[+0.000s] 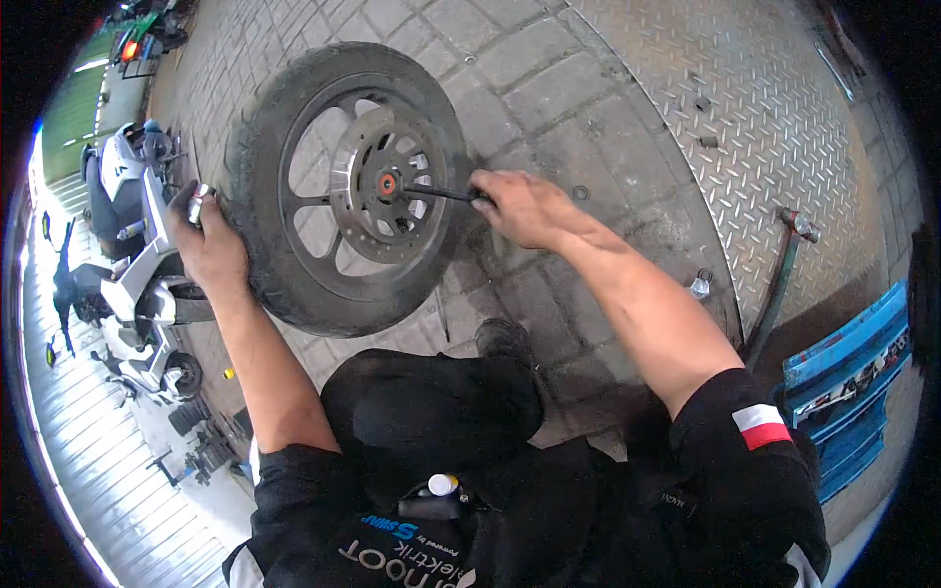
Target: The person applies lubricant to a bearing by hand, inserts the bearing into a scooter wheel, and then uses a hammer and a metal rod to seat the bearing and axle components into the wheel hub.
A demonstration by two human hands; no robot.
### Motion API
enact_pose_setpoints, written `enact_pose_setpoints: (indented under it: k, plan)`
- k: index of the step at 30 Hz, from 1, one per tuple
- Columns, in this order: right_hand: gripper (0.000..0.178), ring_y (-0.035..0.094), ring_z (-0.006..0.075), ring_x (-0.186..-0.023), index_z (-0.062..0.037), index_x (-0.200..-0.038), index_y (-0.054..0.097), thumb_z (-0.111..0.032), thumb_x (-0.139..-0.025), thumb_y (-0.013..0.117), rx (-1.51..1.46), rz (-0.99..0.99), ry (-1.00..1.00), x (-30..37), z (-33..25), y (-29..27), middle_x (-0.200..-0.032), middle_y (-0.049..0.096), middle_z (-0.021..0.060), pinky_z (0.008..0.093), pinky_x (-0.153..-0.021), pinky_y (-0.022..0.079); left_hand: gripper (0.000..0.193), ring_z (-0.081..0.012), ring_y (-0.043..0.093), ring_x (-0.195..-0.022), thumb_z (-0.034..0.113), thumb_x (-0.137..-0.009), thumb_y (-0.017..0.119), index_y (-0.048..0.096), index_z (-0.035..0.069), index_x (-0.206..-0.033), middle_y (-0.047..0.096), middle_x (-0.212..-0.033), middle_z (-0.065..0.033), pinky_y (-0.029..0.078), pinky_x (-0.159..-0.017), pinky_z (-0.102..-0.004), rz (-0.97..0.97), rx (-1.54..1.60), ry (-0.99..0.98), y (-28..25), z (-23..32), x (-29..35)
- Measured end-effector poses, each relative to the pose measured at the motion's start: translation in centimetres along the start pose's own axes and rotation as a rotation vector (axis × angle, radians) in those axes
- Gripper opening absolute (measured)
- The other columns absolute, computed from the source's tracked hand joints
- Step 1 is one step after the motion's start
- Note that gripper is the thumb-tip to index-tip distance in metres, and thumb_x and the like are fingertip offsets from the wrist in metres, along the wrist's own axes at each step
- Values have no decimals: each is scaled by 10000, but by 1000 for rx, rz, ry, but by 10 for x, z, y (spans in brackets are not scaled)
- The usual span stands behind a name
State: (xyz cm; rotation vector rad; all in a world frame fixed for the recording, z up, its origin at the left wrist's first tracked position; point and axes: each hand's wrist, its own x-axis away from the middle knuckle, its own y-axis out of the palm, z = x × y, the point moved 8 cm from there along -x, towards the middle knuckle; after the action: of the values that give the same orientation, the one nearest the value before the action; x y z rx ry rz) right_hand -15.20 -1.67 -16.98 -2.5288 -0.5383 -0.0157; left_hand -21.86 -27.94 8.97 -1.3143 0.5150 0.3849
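I see a motorcycle wheel (343, 191) standing upright on the brick paving (549, 88), its black tyre (257, 147) resting on the ground just ahead of my bent knees. The side with the brake disc (377, 186) faces me, and an orange hub cap or bearing (388, 183) shows at its middle.

My left hand (208, 245) lies against the left edge of the tyre, steadying it. Its fingers are curled around a small shiny metal piece (201, 201), possibly a socket; I cannot tell exactly what it is.

My right hand (524, 206) is to the right of the wheel, fingers clenched around the handle of a thin dark tool (441, 193). The shaft runs leftward from my fist, and its tip meets the orange centre of the hub.

To my right a curved sheet of metal tread plate (745, 127) covers the ground. A hammer (784, 274) leans at its lower edge, head up, and a small padlock-like metal object (699, 285) sits on the bricks near my right forearm. A blue crate (853, 382) stands farther right. On the far left a white scooter (137, 255) is parked, partly stripped, with loose parts lying near it.
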Motion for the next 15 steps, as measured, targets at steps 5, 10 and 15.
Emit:
enact_pose_setpoints:
  k: [5,10,15]
  plan:
    - [226,589,360,-1058,-79,-1101,567,-206,-915,549,25,38,-44,-13,-17,3,-1052,639,158,469,-880,476,319,-328,594,-1048,176,-913,538,561,-6,-1174,618,-1115,-198,430,-942,-391,3,-40,-29,-6,8,7]
    - [212,584,364,-1074,-68,-1088,576,-184,-917,528,60,-62,-17,-22,-23,8,-1064,640,169,472,-897,472,315,-326,595,-1052,156,-909,537,559,-10,-1176,618,-1121,-207,433,-940,-382,1,3,-46,-7,1,7]
    - [211,593,361,-1037,-62,-1076,563,-158,-888,575,63,-9,-94,-27,-22,10,-1014,643,160,473,-872,479,315,-315,601,-1040,150,-905,541,561,-15,-1173,623,-1105,-207,436,-935,-381,11,56,-72,-5,0,8]
